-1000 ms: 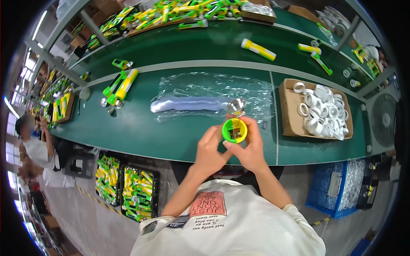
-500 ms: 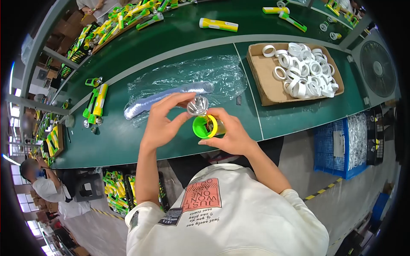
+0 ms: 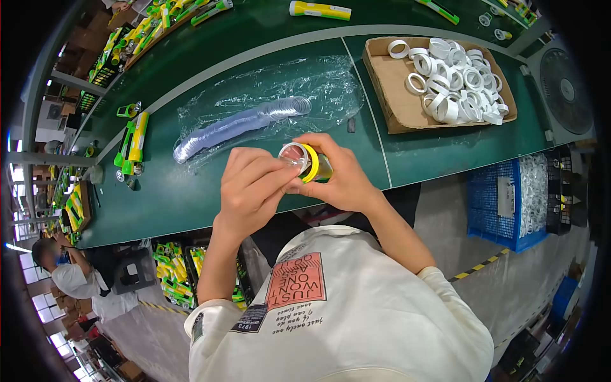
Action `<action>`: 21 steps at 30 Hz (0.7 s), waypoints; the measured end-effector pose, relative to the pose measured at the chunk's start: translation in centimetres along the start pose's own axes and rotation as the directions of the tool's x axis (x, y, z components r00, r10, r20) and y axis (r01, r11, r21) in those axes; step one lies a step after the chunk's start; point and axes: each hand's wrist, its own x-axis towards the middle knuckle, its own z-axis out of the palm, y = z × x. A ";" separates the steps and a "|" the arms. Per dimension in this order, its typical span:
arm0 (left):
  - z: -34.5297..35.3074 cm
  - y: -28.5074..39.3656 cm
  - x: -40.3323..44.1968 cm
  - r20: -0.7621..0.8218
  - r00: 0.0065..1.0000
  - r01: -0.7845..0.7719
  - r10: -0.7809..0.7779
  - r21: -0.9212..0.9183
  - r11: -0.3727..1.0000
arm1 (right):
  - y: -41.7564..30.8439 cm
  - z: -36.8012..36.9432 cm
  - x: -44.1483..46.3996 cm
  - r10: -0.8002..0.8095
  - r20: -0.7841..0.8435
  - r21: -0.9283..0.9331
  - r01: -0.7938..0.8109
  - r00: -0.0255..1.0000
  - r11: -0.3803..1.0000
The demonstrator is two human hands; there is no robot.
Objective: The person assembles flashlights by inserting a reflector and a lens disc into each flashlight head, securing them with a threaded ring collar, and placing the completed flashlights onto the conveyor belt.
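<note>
My right hand (image 3: 344, 175) is wrapped round a green and yellow flashlight body (image 3: 311, 163), its yellow rim tilted to the left. Between the fingertips of my left hand (image 3: 249, 184) is the round silver reflector (image 3: 293, 155), held at the mouth of the body. The fingers hide part of the reflector, and whether it sits inside the rim cannot be made out. Beyond my hands a row of stacked clear discs (image 3: 242, 124) lies on a crinkled plastic bag (image 3: 331, 83).
A cardboard box (image 3: 398, 118) of white rings stands at the right of the green table (image 3: 159, 213). Flashlights (image 3: 138, 137) lie at the left, others (image 3: 320, 10) on the back strip. Filled crates (image 3: 173, 274) and a blue basket (image 3: 493, 207) stand below. A person (image 3: 73, 277) is at far left.
My left hand has come onto the reflector and brought it down to the body's mouth. The body has tilted left in my right hand. The view has shifted and turned.
</note>
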 end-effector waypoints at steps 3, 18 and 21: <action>0.3 0.1 0.0 0.071 0.997 -0.006 0.006 -0.009 1.000 | 0.3 -0.2 -0.1 -0.011 -0.009 0.009 0.011 1.000 1.000; 1.6 0.4 1.2 0.076 0.996 -0.039 0.037 0.031 0.999 | 1.8 0.1 0.1 -0.345 -0.148 -0.164 0.321 0.927 0.933; 2.0 0.4 1.0 0.038 0.997 -0.061 0.060 0.028 0.998 | 2.0 -0.5 0.2 -0.450 -0.110 -0.308 0.400 0.886 0.863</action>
